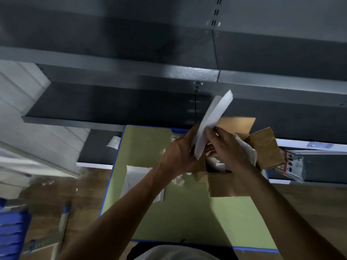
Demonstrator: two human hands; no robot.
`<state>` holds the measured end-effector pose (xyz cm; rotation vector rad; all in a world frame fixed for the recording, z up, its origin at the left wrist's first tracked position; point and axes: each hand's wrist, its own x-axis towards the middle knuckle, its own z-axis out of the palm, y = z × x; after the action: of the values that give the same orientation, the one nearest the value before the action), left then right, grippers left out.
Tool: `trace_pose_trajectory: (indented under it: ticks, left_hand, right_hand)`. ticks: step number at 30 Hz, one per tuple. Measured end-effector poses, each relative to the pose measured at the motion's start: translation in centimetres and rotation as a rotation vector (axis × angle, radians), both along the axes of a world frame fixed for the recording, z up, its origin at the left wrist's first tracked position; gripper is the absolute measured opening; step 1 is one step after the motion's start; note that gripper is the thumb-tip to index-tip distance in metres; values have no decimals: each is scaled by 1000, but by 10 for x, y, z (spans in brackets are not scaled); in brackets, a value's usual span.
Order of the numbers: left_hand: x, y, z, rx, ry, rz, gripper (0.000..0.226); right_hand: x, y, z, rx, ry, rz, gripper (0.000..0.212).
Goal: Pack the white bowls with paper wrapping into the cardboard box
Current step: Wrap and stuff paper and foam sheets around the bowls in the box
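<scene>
Head: left hand (180, 151), right hand (227, 145) grip paper (214, 119); box (223, 184) below.

L hand (180, 152), R hand (227, 147), paper (212, 121) hide box (225, 184) interior; shelving (131, 72) blurred; crate (11, 231) cut off.

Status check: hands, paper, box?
Left hand and right hand grip folded white paper sheet over open brown cardboard box. Inside: crumpled white paper; no bowl visible.

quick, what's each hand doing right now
Left hand: closed, gripping the lower end of the paper.
Right hand: closed, pinching the same paper at its edge.
</scene>
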<state>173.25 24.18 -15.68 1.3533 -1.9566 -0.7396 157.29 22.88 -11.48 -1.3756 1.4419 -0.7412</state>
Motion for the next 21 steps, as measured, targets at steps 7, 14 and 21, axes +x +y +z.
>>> trace_pose_trajectory:
  ticks: [7, 14, 21]
  left_hand:
    - [-22, 3, 4, -162, -37, -145, 65]
    - [-29, 0, 18, 502, 581, -111, 28]
    - [-49, 0, 13, 561, 523, -3, 23]
  right_hand:
    - [-34, -6, -8, 138, -25, -202, 54]
    - [-56, 8, -11, 213, -305, -106, 28]
    - [-59, 20, 1, 225, -324, 34, 26]
